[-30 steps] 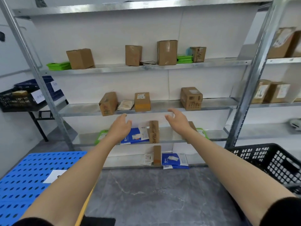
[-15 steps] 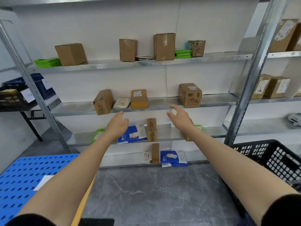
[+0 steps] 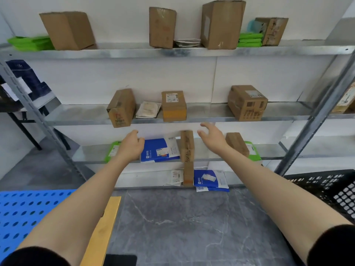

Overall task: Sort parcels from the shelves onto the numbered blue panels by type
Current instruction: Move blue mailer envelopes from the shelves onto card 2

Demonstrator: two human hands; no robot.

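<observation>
Both my arms reach toward the metal shelves. My left hand [image 3: 130, 145] hovers empty, fingers loosely bent, in front of a green mailer [image 3: 113, 150] and a blue mailer [image 3: 157, 150] on the lower shelf. My right hand [image 3: 212, 138] is spread and empty, just right of a narrow upright brown box [image 3: 187, 145] and below the middle shelf [image 3: 207, 112]. On that middle shelf stand a tilted brown box [image 3: 121, 107], a beige padded envelope [image 3: 148, 110], a small labelled box [image 3: 173, 105] and a larger box [image 3: 246, 102]. A blue perforated panel [image 3: 25, 212] lies at lower left.
The top shelf holds three brown boxes [image 3: 68, 30], a smaller one and green mailers [image 3: 30, 43]. The bottom shelf carries another blue mailer [image 3: 210, 180] and a thin box [image 3: 188, 174]. A black crate [image 3: 330, 187] sits at right. Grey shelf posts [image 3: 315, 123] stand on both sides.
I have moved closer to the shelves, which now fill the view. Both hands have stretched further forward toward the lower shelf, still holding nothing.
</observation>
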